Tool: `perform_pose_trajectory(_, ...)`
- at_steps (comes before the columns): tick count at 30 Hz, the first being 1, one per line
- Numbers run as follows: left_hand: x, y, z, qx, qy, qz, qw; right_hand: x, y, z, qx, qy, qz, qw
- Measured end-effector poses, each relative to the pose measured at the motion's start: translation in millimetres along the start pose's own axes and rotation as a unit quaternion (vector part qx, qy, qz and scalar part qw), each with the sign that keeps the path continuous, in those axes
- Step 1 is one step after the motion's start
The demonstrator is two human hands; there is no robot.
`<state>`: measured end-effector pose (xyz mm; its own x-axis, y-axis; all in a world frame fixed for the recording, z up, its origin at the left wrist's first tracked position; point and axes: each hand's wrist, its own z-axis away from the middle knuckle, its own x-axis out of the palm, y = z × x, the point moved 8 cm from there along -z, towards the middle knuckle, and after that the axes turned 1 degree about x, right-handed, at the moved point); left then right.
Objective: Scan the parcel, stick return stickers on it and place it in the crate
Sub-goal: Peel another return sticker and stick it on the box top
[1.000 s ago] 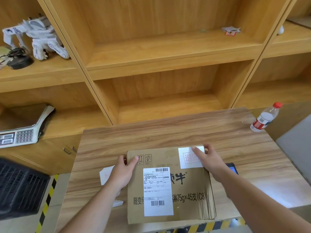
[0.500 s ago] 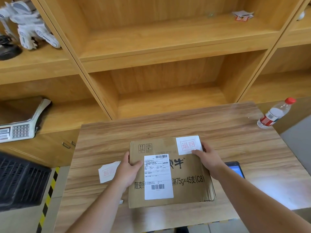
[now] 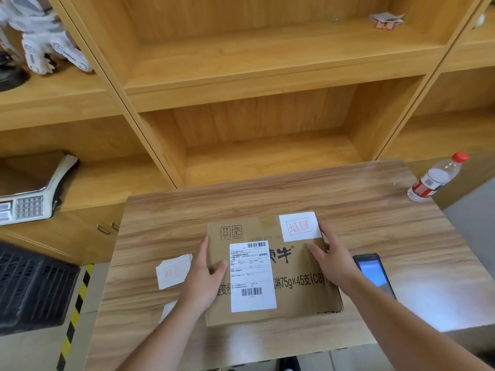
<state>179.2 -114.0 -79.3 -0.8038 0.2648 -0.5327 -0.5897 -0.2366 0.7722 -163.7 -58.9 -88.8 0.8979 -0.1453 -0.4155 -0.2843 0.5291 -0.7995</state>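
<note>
Two hands grip the parcel (image 3: 270, 271) flat on the table (image 3: 375, 210), left hand (image 3: 206, 274) clasping its left edge, right hand (image 3: 332, 261) its right just below the sticker (image 3: 299, 226), whose overhanging corner could snag and peel during lifting.

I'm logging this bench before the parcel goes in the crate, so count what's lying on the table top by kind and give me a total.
Cardboard parcel: 1
Loose return stickers: at least 1, a small pile beside the parcel; the exact number cannot be told
Phone: 1
Water bottle: 1
Total: 4 kinds, at least 4 items, on the table
</note>
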Motion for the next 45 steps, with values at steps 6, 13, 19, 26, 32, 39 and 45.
perform_pose_trajectory(6,5.7,-18.4,24.4,0.080,-0.020,-0.057,0.995,6.8,1.5,42.5,-0.103,0.004,0.093,0.990)
perform_pose_trajectory(13,8.1,-25.7,40.9,0.107,-0.032,-0.078,0.991,14.4,18.8,52.8,-0.128,-0.017,0.105,0.986)
perform_pose_trajectory(19,13.0,-17.7,35.7,0.101,-0.038,-0.100,0.989,19.1,17.4,53.6,-0.124,-0.016,0.097,0.987)
perform_pose_trajectory(26,17.2,-9.9,26.7,0.092,-0.041,-0.102,0.990,17.6,10.9,43.4,-0.126,-0.017,0.105,0.986)
perform_pose_trajectory(32,19.2,-10.5,21.8,0.083,-0.035,-0.093,0.992,20.5,12.8,35.5,-0.116,-0.033,0.096,0.988)
perform_pose_trajectory(39,21.8,-12.6,21.4,0.083,-0.031,-0.093,0.992,22.3,9.7,39.8,-0.106,-0.018,0.110,0.988)
perform_pose_trajectory(45,7.7,-9.8,30.1,0.095,-0.012,-0.086,0.992,28.9,-7.8,51.1,-0.105,-0.008,0.112,0.988)
